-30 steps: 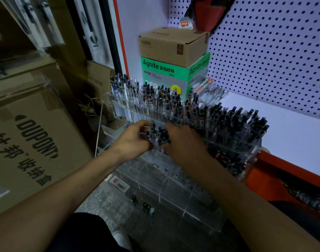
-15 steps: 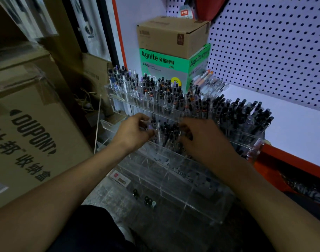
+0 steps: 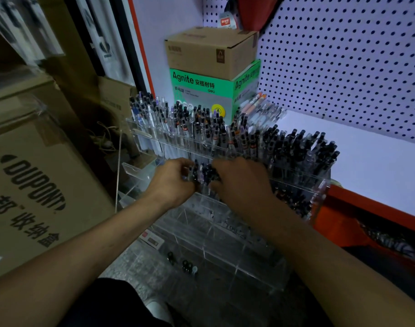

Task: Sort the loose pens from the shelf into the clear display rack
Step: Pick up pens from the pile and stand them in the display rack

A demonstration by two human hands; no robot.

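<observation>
Two hands met over one small bunch of pens in the middle tier of the clear display rack.

From the head camera, the left hand [image 3: 171, 182] and the right hand [image 3: 239, 182] both curled their fingers around a bunch of pens [image 3: 203, 173], dark-capped and upright, held between them just below the rack's top row; light was dim there, so how many pens each hand pinched I could not tell. The clear display rack [image 3: 225, 234] stood tiered against a white shelf [image 3: 366, 161], its upper rows crowded with pens, its lower compartments mostly bare. Loose pens [image 3: 263, 109] lay heaped on the shelf behind the rack, beside a green box [image 3: 201, 90] with a brown carton [image 3: 208, 53] on top. A large cardboard box [image 3: 32, 185] stood at the left.
</observation>
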